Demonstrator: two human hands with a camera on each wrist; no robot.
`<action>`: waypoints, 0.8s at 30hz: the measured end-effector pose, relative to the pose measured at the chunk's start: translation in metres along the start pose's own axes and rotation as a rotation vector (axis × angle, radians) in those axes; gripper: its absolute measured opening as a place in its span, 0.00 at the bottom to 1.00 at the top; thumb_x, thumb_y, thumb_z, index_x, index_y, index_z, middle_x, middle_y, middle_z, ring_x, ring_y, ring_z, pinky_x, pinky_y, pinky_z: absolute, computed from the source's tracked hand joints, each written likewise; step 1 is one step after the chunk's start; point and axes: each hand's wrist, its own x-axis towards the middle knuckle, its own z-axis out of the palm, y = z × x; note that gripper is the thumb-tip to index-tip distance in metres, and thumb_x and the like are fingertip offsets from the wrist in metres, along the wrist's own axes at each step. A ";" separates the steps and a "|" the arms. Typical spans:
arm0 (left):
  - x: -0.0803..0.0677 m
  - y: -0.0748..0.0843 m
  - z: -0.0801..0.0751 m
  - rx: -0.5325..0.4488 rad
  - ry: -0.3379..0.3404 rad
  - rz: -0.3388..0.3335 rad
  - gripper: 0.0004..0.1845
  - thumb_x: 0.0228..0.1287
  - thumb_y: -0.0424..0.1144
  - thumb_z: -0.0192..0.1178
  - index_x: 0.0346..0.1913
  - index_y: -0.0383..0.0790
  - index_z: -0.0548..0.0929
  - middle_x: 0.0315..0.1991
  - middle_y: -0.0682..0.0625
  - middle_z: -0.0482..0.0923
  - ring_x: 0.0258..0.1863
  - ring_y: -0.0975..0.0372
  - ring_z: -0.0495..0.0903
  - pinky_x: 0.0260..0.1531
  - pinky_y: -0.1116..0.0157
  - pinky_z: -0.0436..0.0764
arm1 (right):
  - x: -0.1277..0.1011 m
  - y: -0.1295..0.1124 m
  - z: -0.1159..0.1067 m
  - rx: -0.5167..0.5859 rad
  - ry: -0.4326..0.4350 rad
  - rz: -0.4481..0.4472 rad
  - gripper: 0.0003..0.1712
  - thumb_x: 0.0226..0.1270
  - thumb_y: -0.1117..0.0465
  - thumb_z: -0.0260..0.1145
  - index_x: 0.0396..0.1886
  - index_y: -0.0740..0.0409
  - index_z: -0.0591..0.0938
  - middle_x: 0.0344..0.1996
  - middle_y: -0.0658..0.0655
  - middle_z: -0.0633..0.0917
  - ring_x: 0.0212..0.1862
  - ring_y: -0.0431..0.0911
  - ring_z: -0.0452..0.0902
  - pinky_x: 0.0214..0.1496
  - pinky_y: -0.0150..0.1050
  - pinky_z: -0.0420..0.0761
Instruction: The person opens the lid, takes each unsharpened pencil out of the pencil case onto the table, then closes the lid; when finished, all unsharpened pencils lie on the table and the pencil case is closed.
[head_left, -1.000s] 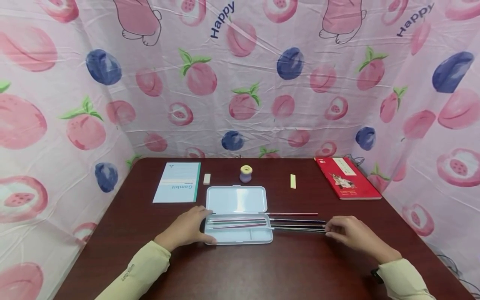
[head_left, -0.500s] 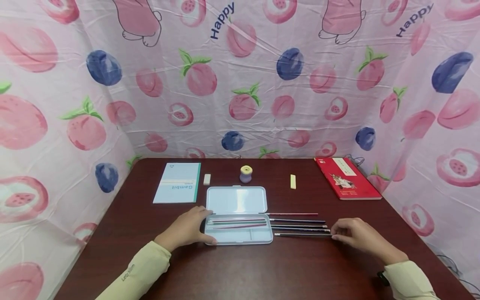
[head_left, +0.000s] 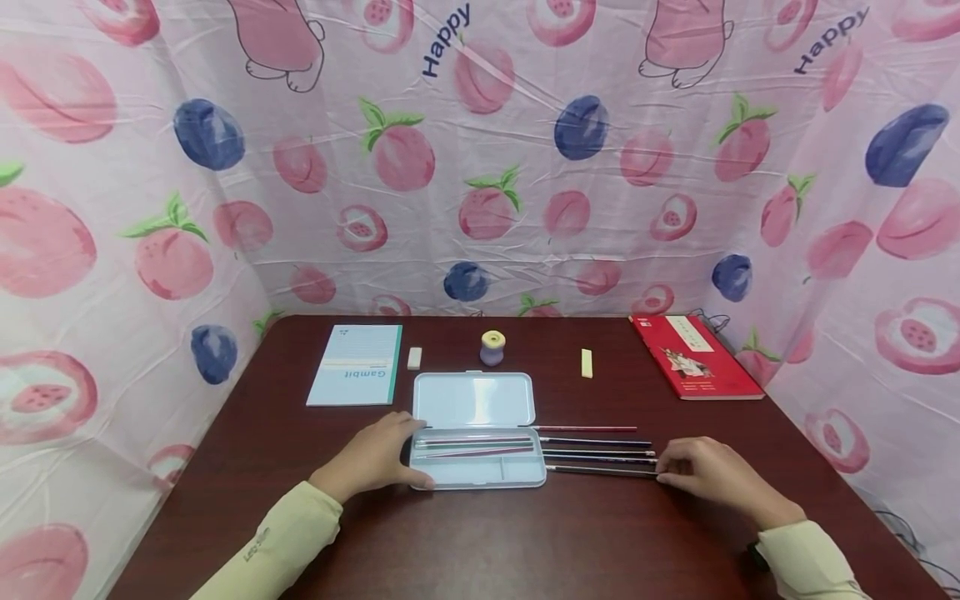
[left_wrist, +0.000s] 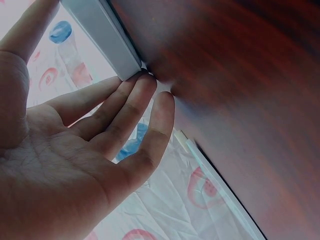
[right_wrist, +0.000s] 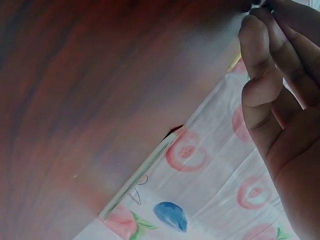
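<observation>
A white pencil case point(head_left: 459, 475) lies with its lid flipped back, several pencils point(head_left: 474, 451) inside. My left hand point(head_left: 375, 454) grips its left end, thumb at the front corner and fingers at the back; in the left wrist view, fingertips touch the case's end wall point(left_wrist: 107, 40). At the right, my right hand point(head_left: 708, 475) pinches the tip end of a dark pencil point(head_left: 603, 472). That pencil's other end is right at the case's right edge. Behind it several more pencils point(head_left: 596, 442) lie side by side. In the right wrist view, the pinching fingers point(right_wrist: 257, 45) mostly hide the pencil.
Behind the case are a white eraser point(head_left: 414, 358), a yellow-and-purple spool-shaped item point(head_left: 492, 348) and a yellow strip point(head_left: 587, 363). A notebook point(head_left: 355, 367) lies at the left on the dark table point(head_left: 480, 550), a red book point(head_left: 696, 357) at the back right.
My right hand first drew the front pencil rightward and toward me, apart from the others. Then it shifted slightly left, bringing the pencil's end to the case. The left hand stayed still.
</observation>
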 end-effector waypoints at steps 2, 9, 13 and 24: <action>0.000 0.000 0.000 0.001 0.003 -0.003 0.53 0.46 0.62 0.85 0.72 0.36 0.79 0.69 0.40 0.79 0.67 0.50 0.79 0.71 0.46 0.79 | 0.001 -0.001 0.000 -0.032 0.000 -0.004 0.08 0.60 0.57 0.83 0.31 0.39 0.90 0.31 0.32 0.85 0.34 0.27 0.77 0.37 0.36 0.85; 0.000 0.000 0.001 0.002 0.000 -0.007 0.53 0.46 0.62 0.84 0.72 0.36 0.79 0.70 0.40 0.78 0.67 0.50 0.78 0.71 0.47 0.79 | 0.001 -0.007 0.001 -0.129 0.037 -0.035 0.09 0.55 0.58 0.85 0.30 0.38 0.92 0.28 0.32 0.83 0.32 0.28 0.77 0.33 0.36 0.81; 0.001 0.000 0.001 0.003 0.002 0.000 0.53 0.46 0.62 0.85 0.72 0.36 0.79 0.69 0.39 0.79 0.67 0.50 0.79 0.70 0.47 0.79 | 0.001 -0.008 0.001 -0.154 0.030 -0.028 0.08 0.55 0.57 0.85 0.31 0.39 0.93 0.28 0.33 0.84 0.31 0.29 0.77 0.33 0.36 0.81; 0.001 0.000 0.000 -0.002 -0.003 0.000 0.52 0.46 0.62 0.85 0.72 0.36 0.79 0.69 0.40 0.79 0.67 0.50 0.79 0.70 0.47 0.79 | 0.015 -0.026 -0.001 -0.143 0.075 0.020 0.07 0.57 0.55 0.84 0.33 0.40 0.93 0.30 0.34 0.86 0.32 0.28 0.78 0.37 0.37 0.85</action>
